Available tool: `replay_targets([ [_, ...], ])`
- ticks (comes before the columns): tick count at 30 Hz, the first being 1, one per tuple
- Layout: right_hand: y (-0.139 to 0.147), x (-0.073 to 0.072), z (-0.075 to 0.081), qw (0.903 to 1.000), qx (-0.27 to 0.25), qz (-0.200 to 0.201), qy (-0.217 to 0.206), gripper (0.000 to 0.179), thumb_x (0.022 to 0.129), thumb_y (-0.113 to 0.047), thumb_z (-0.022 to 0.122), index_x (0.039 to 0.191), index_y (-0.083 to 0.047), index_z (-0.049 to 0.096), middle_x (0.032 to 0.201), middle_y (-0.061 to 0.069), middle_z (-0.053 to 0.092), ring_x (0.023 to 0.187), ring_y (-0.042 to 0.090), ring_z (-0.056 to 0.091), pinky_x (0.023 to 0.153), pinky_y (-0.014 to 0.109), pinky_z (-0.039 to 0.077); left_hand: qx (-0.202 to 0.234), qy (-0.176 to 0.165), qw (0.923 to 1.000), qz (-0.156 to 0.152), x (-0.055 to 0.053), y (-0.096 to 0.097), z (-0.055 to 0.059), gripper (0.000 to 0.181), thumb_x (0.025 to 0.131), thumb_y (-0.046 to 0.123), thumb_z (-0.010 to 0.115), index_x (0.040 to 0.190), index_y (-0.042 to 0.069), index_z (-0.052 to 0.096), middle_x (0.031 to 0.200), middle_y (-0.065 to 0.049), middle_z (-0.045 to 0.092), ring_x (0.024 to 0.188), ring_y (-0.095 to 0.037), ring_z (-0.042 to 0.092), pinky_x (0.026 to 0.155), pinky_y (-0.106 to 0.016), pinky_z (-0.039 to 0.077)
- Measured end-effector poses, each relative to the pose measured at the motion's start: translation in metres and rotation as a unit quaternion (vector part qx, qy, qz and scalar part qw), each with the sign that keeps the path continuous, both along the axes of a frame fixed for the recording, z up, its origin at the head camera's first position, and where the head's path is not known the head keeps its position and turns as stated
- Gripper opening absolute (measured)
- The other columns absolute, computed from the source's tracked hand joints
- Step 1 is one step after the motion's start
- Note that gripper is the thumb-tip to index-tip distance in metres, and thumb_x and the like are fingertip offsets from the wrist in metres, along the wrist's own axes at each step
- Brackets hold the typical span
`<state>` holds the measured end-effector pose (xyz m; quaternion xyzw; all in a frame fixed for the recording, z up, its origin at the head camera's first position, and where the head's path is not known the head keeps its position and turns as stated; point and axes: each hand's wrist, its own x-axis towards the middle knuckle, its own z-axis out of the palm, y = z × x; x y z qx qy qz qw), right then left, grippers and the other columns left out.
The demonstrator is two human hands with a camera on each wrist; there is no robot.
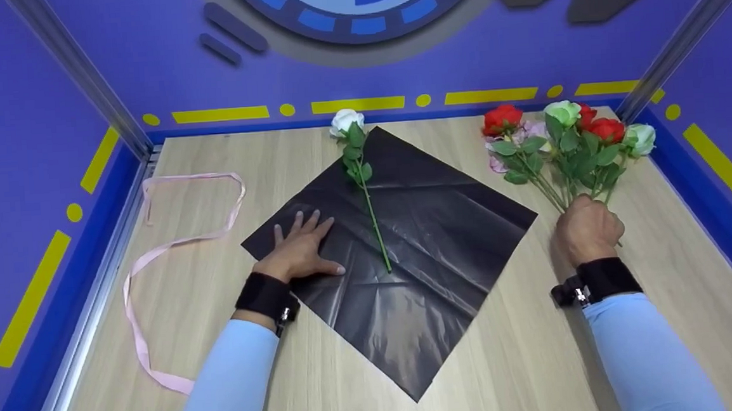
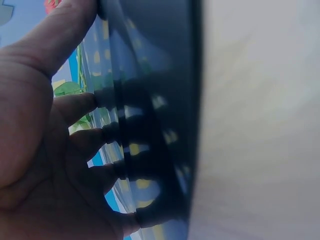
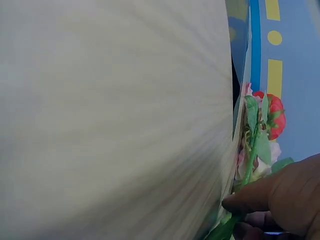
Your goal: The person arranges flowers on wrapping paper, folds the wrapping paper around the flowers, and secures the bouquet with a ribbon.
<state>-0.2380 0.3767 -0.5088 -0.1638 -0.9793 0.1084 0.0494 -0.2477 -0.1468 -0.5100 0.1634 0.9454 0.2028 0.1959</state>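
A square black sheet of wrapping paper (image 1: 450,226) lies with its corners toward the front, back and sides. On it rests a single white rose (image 1: 347,123), its green stem running down to mid-sheet and its bloom past the back left edge. My left hand (image 1: 299,251) lies on the sheet's left corner, fingers spread; in the left wrist view its fingertips meet the dark surface. To the right of the sheet, my right hand (image 1: 590,227) grips green stems below a bunch of artificial flowers (image 1: 569,145), red, pale green and pink. The right wrist view shows thumb and fingers around a stem (image 3: 250,167).
A pink ribbon (image 1: 132,309) winds over the left side of the wooden table (image 1: 502,356), one end passing beneath the left sleeve. Blue panels (image 1: 345,79) with yellow marks stand along the back and both sides, with metal posts (image 1: 88,76) at the corners.
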Motion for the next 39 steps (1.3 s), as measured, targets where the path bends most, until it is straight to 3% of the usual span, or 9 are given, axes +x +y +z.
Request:
replay_targets([
  [4,-0.001,0.000,0.000,0.9998,-0.001,-0.007,0.017,0.029,0.096,-0.013,0.045,0.102,0.012,0.059,0.099,0.046,0.065,0.089,0.064,0.064,0.066,0.068,0.050,0.001,0.002,1.0000,0.001,0.000,0.000,0.001,0.109,0.084,0.057,0.082,0.169,0.020,0.023,0.177,-0.013,0.007,0.163,-0.042,-0.006,0.121,-0.077,-0.008],
  [10,-0.001,-0.001,0.000,0.9994,0.000,-0.007,0.033,0.041,0.097,-0.023,0.056,0.114,0.014,0.053,0.095,0.044,0.065,0.086,0.062,0.066,0.062,0.067,0.050,0.001,0.005,1.0000,0.000,0.000,0.000,0.000,0.109,0.084,0.057,0.082,0.168,0.020,0.024,0.177,-0.013,0.007,0.163,-0.042,-0.005,0.121,-0.076,-0.007],
  [14,-0.003,-0.001,0.000,0.9991,-0.004,-0.008,0.042,0.040,0.097,-0.027,0.062,0.106,0.011,0.056,0.097,0.042,0.065,0.090,0.059,0.065,0.068,0.068,0.051,0.000,0.005,1.0000,0.000,0.000,0.000,0.000,0.109,0.084,0.057,0.082,0.168,0.020,0.024,0.177,-0.013,0.007,0.163,-0.043,-0.005,0.121,-0.076,-0.007],
  [17,-0.005,-0.001,0.000,0.9992,-0.008,-0.010,0.037,0.040,0.098,-0.028,0.061,0.104,0.011,0.058,0.101,0.044,0.065,0.096,0.059,0.063,0.073,0.069,0.050,0.000,0.004,1.0000,-0.001,0.000,0.000,0.000,0.109,0.084,0.058,0.081,0.168,0.020,0.024,0.177,-0.013,0.007,0.163,-0.043,-0.005,0.121,-0.077,-0.007],
  [22,-0.004,0.000,-0.001,0.9994,-0.004,0.005,0.034,0.044,0.099,-0.026,0.060,0.114,0.014,0.055,0.100,0.046,0.065,0.098,0.061,0.062,0.082,0.072,0.046,0.000,0.002,1.0000,-0.002,0.000,0.001,0.000,0.109,0.084,0.058,0.081,0.169,0.020,0.023,0.177,-0.013,0.007,0.162,-0.043,-0.006,0.121,-0.077,-0.008],
  [28,-0.006,0.000,-0.003,0.9992,-0.005,0.029,0.026,0.037,0.098,-0.013,0.047,0.119,0.017,0.052,0.096,0.047,0.064,0.093,0.063,0.063,0.080,0.072,0.044,-0.001,0.002,1.0000,-0.001,0.000,0.000,0.000,0.109,0.084,0.058,0.081,0.169,0.021,0.023,0.177,-0.013,0.007,0.163,-0.042,-0.006,0.121,-0.076,-0.008],
  [34,-0.009,0.001,-0.004,0.9956,0.008,0.039,0.085,0.033,0.093,-0.005,0.044,0.118,0.016,0.050,0.085,0.046,0.064,0.085,0.065,0.063,0.073,0.073,0.045,0.001,0.001,1.0000,0.001,-0.001,0.001,-0.002,0.109,0.084,0.057,0.082,0.169,0.021,0.023,0.177,-0.012,0.007,0.163,-0.042,-0.006,0.121,-0.076,-0.008],
  [39,-0.011,0.001,-0.003,0.9913,0.026,0.035,0.124,0.026,0.094,-0.008,0.048,0.111,0.012,0.053,0.084,0.044,0.064,0.084,0.065,0.062,0.076,0.071,0.044,-0.003,0.002,1.0000,0.002,-0.001,0.001,-0.002,0.108,0.084,0.057,0.082,0.168,0.022,0.023,0.177,-0.012,0.007,0.163,-0.042,-0.006,0.121,-0.076,-0.008],
])
